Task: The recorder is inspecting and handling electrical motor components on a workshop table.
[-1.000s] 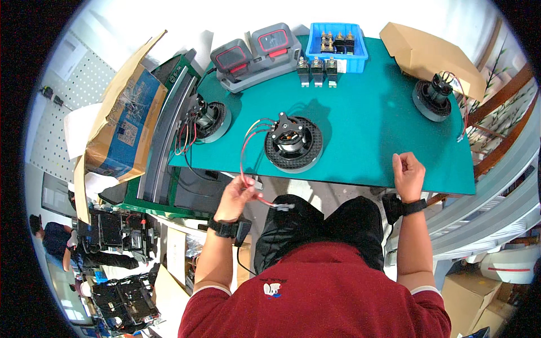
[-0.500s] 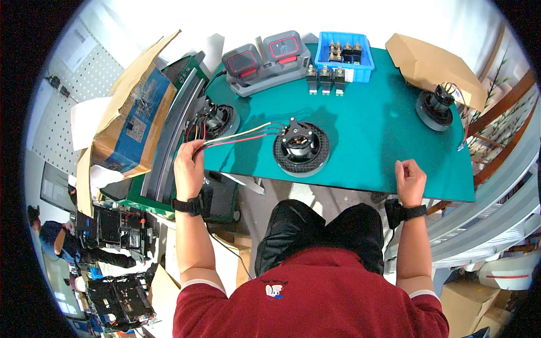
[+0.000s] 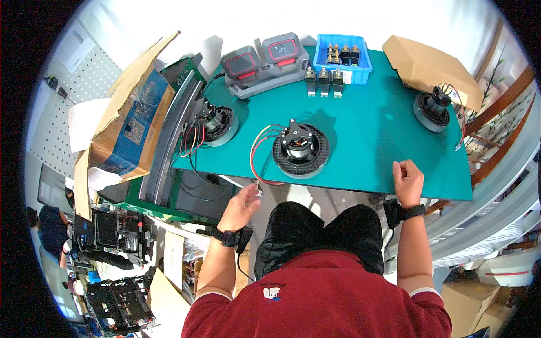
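Note:
A black motor on a round textured base stands at the front middle of the green table. Its pale and red wires bow out to the left and curl down over the front edge. My left hand hovers just off that edge, below the wires, fingers stretched and holding nothing that I can see. My right hand rests at the table's front right, fingers curled in with nothing visible in them. A second motor with loose wires sits at the left, and a third at the far right.
Along the back are a grey stand with two red-trimmed dark panels, a blue bin of black parts with metal terminals, and three such parts before it. A cardboard piece lies back right; an open carton stands left.
My left hand has let go of the wires and moved right and toward me. The wires have sprung from stretched out leftward into a downward curl. My right hand stays in place.

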`<state>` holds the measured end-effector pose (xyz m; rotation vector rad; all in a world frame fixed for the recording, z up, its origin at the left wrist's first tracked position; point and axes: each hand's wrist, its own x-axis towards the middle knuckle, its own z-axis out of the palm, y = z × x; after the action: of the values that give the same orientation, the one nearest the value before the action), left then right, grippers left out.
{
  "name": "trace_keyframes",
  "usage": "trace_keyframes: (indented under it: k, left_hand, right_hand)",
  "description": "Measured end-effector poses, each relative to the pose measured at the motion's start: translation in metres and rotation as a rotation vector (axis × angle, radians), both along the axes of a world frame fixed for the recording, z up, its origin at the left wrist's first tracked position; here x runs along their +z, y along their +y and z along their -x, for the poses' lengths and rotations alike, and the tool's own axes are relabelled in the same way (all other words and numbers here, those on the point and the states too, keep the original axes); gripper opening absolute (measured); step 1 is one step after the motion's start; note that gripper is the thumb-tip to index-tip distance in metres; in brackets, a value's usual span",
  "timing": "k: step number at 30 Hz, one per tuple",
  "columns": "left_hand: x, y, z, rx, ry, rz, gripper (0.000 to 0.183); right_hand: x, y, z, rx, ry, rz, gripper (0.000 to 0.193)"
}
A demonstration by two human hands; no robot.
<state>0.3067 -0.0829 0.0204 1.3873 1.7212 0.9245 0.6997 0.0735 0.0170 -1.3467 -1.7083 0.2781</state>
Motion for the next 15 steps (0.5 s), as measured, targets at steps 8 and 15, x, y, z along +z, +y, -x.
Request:
trace_keyframes:
  k: [8,15]
  left_hand:
    - [0.008,0.033,-0.057,0.143,-0.221,-0.376,0.059]
    - [-0.003,0.027,-0.106,0.122,-0.236,-0.463,0.086]
  right_hand:
    - [0.0,0.003,-0.002,-0.018,-0.028,0.028,0.015]
    - [0.019,0.004,0.052,0.349,0.081,0.003,0.048]
